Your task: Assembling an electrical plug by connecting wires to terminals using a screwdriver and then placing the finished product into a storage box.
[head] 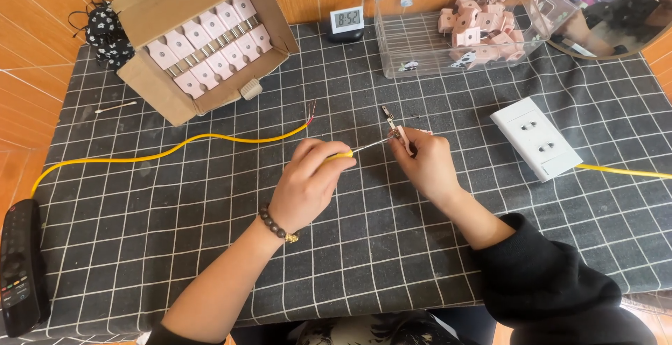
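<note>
Head camera looks down on a table under a dark grid-patterned cloth (175,247), and both hands are busy at its centre. Left hand (308,184), beaded bracelet on the wrist, is closed around a yellow-handled screwdriver (350,153), its thin metal shaft pointing right. Right hand (423,163), out of a black sleeve, pinches a small pink socket part (406,134) between its fingertips, and the screwdriver tip meets that part right there. Just above them a small metal clip (387,114) lies on the cloth. A yellow cable (175,150) runs in from the left edge, its bared red end stopping near the hands. Far left corner, an open cardboard box (203,40) shows rows of the same pink parts; a clear plastic bin (455,26) at the back holds a loose heap of them. A white wall socket (535,138) sits to the right, a small digital clock (346,19) at the back, a black remote (19,264) at the near left edge.
</note>
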